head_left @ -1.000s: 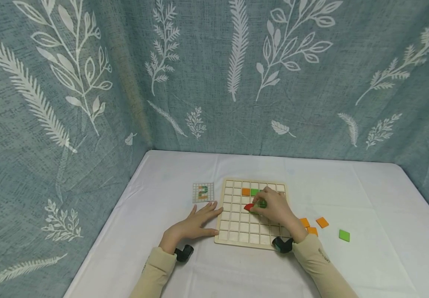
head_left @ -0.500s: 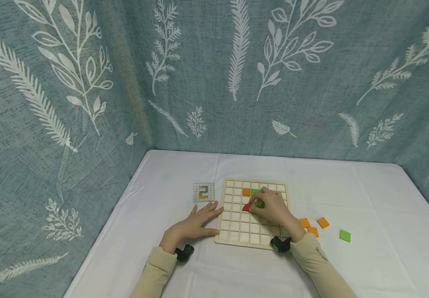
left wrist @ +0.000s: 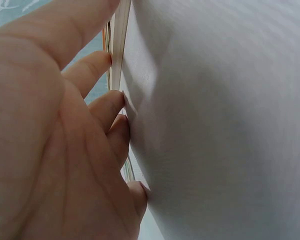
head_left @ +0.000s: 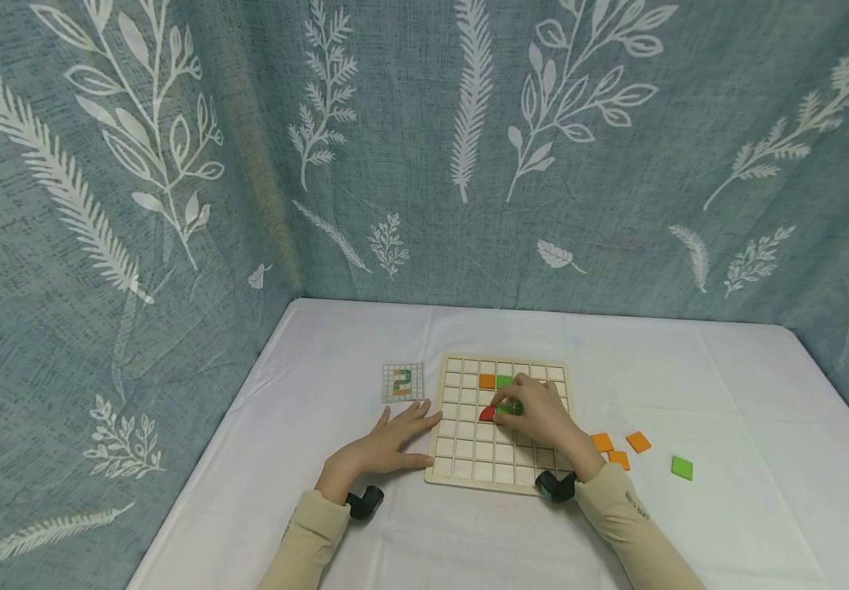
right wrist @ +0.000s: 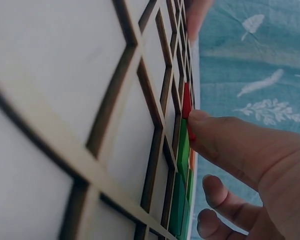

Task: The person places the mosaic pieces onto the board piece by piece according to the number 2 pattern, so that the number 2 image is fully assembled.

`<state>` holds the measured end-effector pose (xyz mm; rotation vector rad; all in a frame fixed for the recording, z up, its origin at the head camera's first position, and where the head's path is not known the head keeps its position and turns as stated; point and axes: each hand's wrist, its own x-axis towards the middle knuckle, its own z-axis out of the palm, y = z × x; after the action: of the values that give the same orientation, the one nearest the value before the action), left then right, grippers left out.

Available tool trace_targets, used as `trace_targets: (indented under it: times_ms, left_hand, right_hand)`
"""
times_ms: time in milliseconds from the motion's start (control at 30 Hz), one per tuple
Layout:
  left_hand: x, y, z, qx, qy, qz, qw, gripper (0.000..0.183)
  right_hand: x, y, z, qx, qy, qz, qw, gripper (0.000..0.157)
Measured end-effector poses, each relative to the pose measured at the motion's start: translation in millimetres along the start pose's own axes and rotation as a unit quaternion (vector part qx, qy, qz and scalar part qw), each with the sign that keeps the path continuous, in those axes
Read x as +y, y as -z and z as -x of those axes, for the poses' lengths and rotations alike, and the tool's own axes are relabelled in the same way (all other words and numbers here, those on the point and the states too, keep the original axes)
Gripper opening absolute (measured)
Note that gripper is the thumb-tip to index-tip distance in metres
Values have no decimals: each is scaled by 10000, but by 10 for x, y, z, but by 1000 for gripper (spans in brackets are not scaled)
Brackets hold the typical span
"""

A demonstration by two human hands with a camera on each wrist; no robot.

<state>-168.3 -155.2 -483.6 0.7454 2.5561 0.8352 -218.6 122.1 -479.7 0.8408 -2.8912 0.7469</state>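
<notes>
In the head view my right hand [head_left: 538,411] pinches a red quarter-round tile [head_left: 487,414] between thumb and fingers, over a square of the wooden grid board [head_left: 483,471]. Seen from the right wrist, the thumb tip lies at the red tile's edge, with a green tile [right wrist: 183,145] beside it and a dark green one [right wrist: 177,202] closer to the camera. My left hand [head_left: 392,438] lies with fingers spread, thumb and fingertips along the board's left edge. An orange square tile [head_left: 487,381] and a light green tile [head_left: 504,381] sit in an upper row, partly bordered by my right fingers.
Left of the board lies a small pattern card [head_left: 402,383] showing a coloured figure 2 on a grid. Several orange tiles [head_left: 638,442] and one green tile [head_left: 682,468] lie loose on the white cloth to the right. A curtain [head_left: 424,229] hangs behind the table.
My right hand has shifted slightly left with the red tile, which now sits lower and squarer against the grid. The left hand stays at the board's edge.
</notes>
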Motion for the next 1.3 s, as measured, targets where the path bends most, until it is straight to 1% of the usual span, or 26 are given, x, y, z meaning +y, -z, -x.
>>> trace_targets:
  times_ms: [333, 533, 700, 1067, 1300]
  left_hand:
    - [-22, -13, -7, 29, 9, -30, 10000, 69]
    - [-31, -12, -8, -4, -4, -45, 10000, 70]
    - [-45, -15, -8, 7, -7, -66, 10000, 70]
    - [-38, -11, -4, 41, 13, -77, 10000, 70]
    - [-26, -18, -4, 46, 48, -60, 10000, 70]
  right_hand:
    - [-2, -22, 1, -25, -74, 39, 10000, 16]
    - [18, -17, 8, -24, 0, 124, 9999, 16]
    - [31, 3, 27, 18, 100, 82, 9999, 17]
    - [89, 68, 114, 124, 234, 169, 9995, 21]
    - [172, 118, 189, 147, 154, 218, 9995, 19]
